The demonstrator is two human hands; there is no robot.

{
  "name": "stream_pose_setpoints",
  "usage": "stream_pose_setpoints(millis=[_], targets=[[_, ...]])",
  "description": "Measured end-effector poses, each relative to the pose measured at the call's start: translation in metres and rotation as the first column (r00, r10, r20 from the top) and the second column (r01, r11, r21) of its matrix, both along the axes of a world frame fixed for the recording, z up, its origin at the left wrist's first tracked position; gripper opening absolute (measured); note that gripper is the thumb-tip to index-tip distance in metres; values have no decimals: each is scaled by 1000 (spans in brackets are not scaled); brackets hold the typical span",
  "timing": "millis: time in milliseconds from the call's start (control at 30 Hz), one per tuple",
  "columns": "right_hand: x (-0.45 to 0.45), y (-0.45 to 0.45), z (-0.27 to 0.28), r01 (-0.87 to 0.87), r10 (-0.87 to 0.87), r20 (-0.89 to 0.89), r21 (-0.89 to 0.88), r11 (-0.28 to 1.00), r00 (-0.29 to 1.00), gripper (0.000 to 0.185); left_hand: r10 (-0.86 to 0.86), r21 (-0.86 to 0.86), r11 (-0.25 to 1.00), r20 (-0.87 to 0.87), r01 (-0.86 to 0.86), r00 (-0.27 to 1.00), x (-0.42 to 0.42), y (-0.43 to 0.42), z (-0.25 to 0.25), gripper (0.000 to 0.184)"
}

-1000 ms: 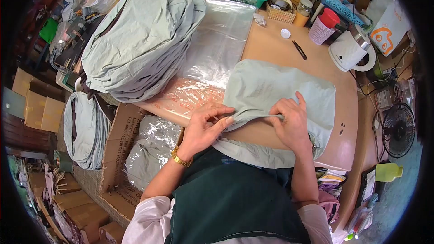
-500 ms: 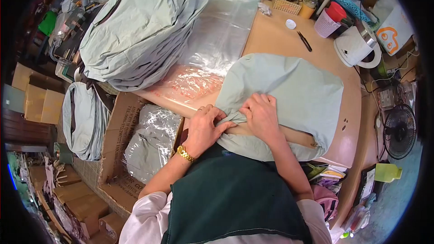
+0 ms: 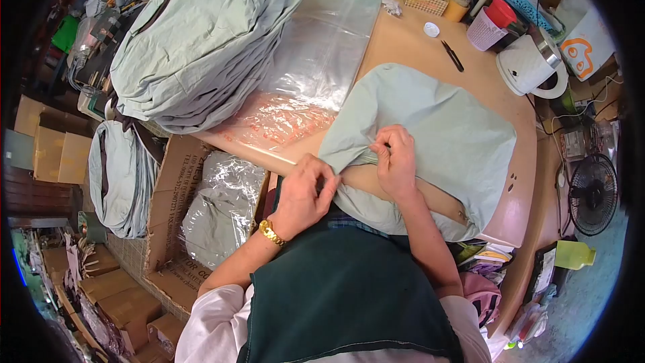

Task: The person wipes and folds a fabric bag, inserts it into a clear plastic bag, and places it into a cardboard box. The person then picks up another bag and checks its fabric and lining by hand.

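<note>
Head view: grey-green cloth (image 3: 443, 121) lay on the table (image 3: 396, 40), near edge overhanging toward the wearer's apron (image 3: 349, 289). Its gap ran slantwise, left end at the left hand (image 3: 306, 191), right end lower and closer to the table edge. Long axis roughly side to side, same slant. Right hand (image 3: 395, 161): thumb and forefinger pinched on the far lip of the gap, left of its middle. Left hand: fingers curled at the cloth's left corner; couldn't tell if gripping. Bulk of cloth sat right of and beyond both hands; right hand was nearer it. Plastic sheets (image 3: 322, 40) lay beyond, leftward.
</note>
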State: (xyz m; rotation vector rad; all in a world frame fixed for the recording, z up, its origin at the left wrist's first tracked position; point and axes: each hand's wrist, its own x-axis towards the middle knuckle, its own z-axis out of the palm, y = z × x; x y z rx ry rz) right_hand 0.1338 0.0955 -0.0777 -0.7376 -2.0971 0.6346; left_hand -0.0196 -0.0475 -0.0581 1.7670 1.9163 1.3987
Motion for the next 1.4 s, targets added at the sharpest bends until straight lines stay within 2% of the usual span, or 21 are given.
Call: stream_pose_setpoints(millis=[67,233,300,433,500,533,567,600,633,700,833,900,933,1000,1133,1200,1233,1267,1300,1367,1400], targets=[[-1,-4,8,-68,68,-11,36,997,998,16,20,7,1000,121,-21,992,-3,8,9,21],[-4,-12,18,-175,180,-30,128,976,983,19,-97,-75,993,-93,90,991,-14,29,29,16],[-3,-12,22,-113,128,-58,213,971,990,17,-81,-161,981,149,105,986,-11,33,31,10],[12,-40,42,89,-28,-173,356,930,985,22,-36,-154,985,273,80,961,-4,34,24,9],[25,-54,51,-138,142,13,-181,974,990,22,-25,-95,993,363,63,932,-2,32,20,8],[25,-55,48,-130,135,10,-180,975,991,22,-32,-95,993,360,71,932,0,31,20,8],[23,-57,41,-168,123,-115,-609,775,986,24,-52,-123,986,422,114,905,2,29,22,9],[22,-59,34,-226,52,-224,-888,399,973,27,-71,-147,976,484,161,872,5,28,24,11],[20,-58,28,-222,41,-225,-888,403,974,27,-82,-146,974,484,173,871,7,28,28,11],[15,-57,16,-340,-145,-370,-919,200,918,36,-59,-215,954,546,208,836,10,27,38,13],[17,-53,10,-308,-93,-351,-899,311,932,40,-94,-260,938,439,227,894,3,31,42,10],[18,-50,13,-244,18,-275,-819,519,961,45,-97,-63,993,96,103,991,5,32,46,6],[20,-49,10,-243,13,-277,-820,518,961,45,-102,-66,992,94,108,990,6,32,45,6],[23,-46,3,-133,57,-128,-740,660,990,45,-89,18,996,-3,89,996,9,31,40,6],[22,-51,11,-132,59,-124,-744,655,991,41,-90,-23,996,-33,89,995,4,27,33,9],[30,-53,37,-34,191,73,-863,504,979,34,-181,-84,981,-52,176,982,-7,28,40,10],[41,-51,54,-20,168,79,-852,523,983,34,-231,-207,955,-78,211,970,-24,24,42,15],[57,-47,73,-151,326,35,-835,529,945,29,-234,-346,911,14,224,972,-39,21,56,22],[75,-39,84,-277,479,2,-814,511,878,24,-124,-261,955,73,139,990,-51,21,58,27],[117,-16,78,-161,71,-185,-529,833,980,17,62,-106,993,87,-52,994,-69,32,60,24],[135,3,81,71,-159,-174,-426,902,972,13,62,-47,997,46,-60,997,-77,43,60,26]])
